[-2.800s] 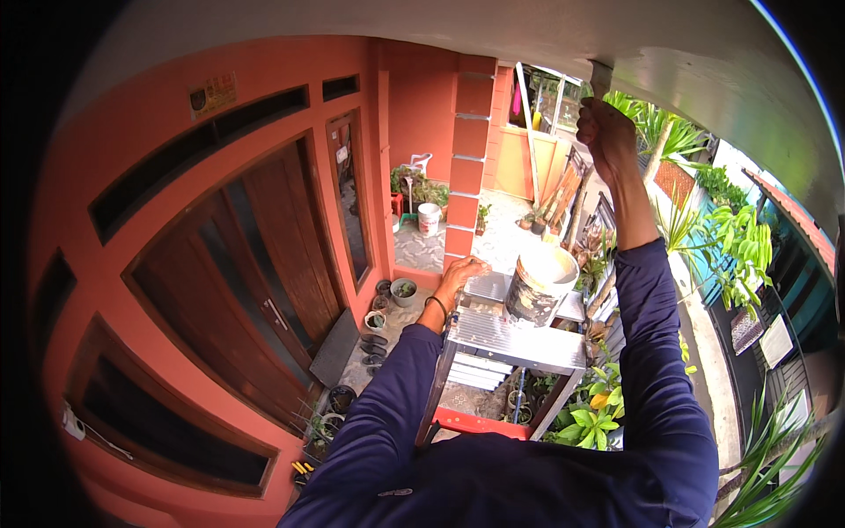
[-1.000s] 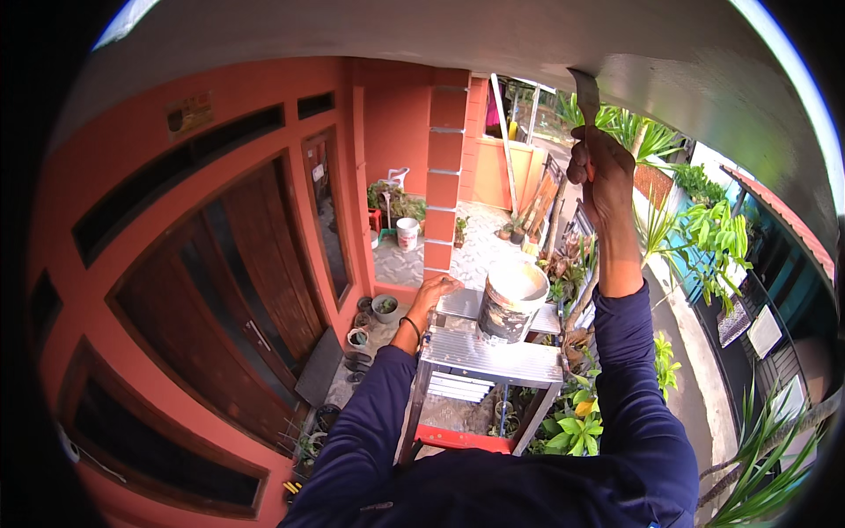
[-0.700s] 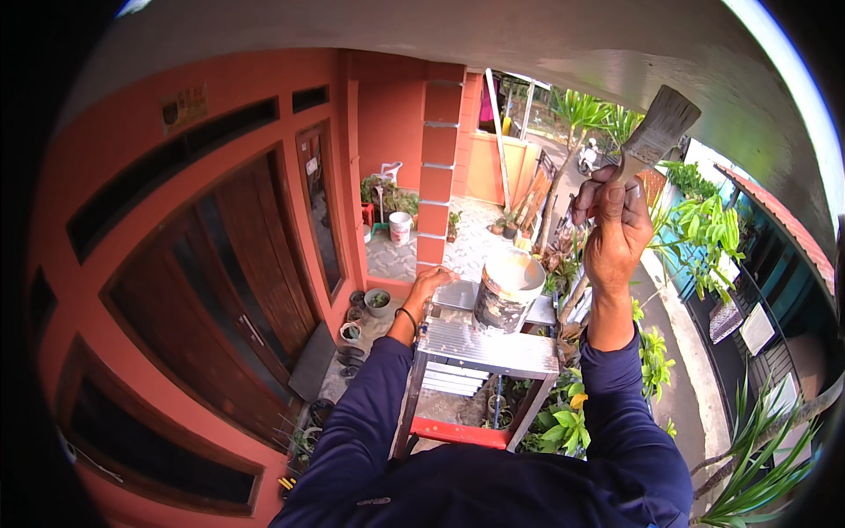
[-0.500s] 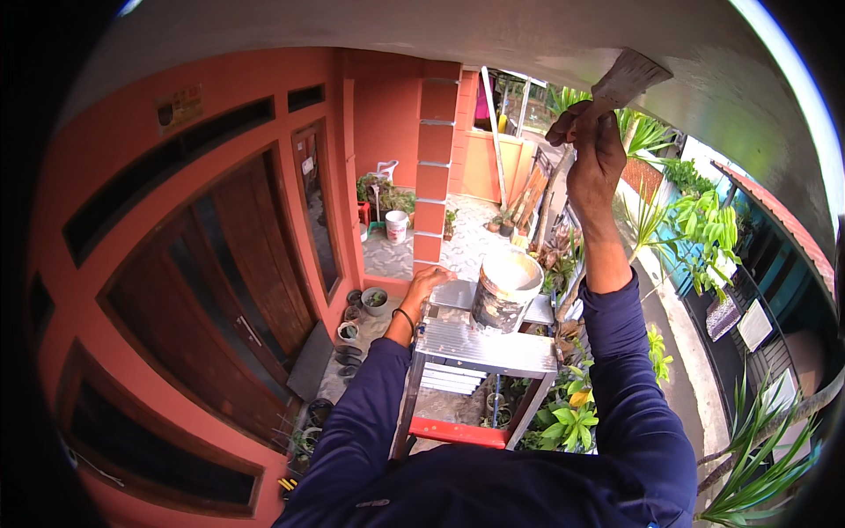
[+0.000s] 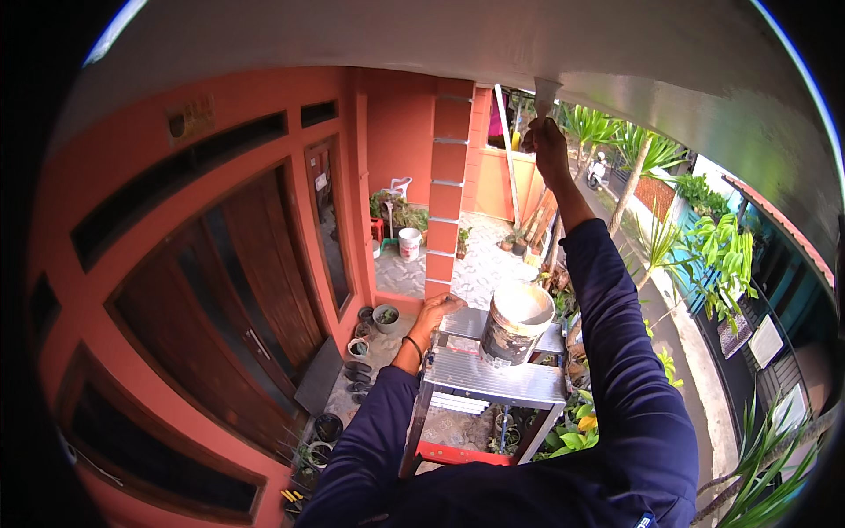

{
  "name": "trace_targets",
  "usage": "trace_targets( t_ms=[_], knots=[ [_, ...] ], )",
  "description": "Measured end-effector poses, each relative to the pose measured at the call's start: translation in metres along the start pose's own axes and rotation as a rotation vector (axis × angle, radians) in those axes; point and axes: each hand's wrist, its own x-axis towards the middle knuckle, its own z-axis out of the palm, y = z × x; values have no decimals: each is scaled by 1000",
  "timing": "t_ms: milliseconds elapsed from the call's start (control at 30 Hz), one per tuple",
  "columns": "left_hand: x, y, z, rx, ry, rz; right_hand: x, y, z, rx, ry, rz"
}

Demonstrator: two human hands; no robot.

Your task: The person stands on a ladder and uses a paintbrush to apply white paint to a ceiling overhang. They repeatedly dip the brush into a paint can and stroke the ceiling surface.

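Head view, logging from my end: right hand (image 5: 547, 150) is closed around a flat paintbrush (image 5: 545, 97), raised far out ahead, bristles up against the grey ceiling (image 5: 370, 40). Changed since half a second ago: the hand sat nearer and farther right then, brush tilted over to the right with its broad face showing; now I get it farther off, shifted left, roughly upright, seen narrower. Right sleeve (image 5: 616, 326) is stretched longer across the scene too.

Left hand (image 5: 429, 317), dark band on the wrist, is on the far left edge of the metal ladder (image 5: 502, 374), touching it, same spot as before. Can't tell from here if its fingers wrap round or just rest.

Smeared, pale-rimmed bucket (image 5: 510, 339) stands on the ladder top, right of the left hand, unmoved there. I also get a white scooter (image 5: 597, 172) far down the lane, out of sight half a second ago.

Rest matches: orange wall (image 5: 400, 132) and brown doors (image 5: 229, 290) left, white pail (image 5: 409, 245) on the far floor, leafy plants (image 5: 576, 427) near right beside the ladder.
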Motion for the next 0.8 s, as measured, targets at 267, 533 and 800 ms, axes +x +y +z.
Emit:
trace_targets(
  t_ms=[267, 533, 800],
  knots=[
    [4, -5, -5, 27, -9, 1, -97, -47, -5, -145, -41, -37],
    [20, -23, -25, 140, -18, 15, -158, -243, 19, -186, 30, -633],
    [20, -23, -22, 68, 6, 51, -136, -280, 45, -92, 75, -769]
  ],
)
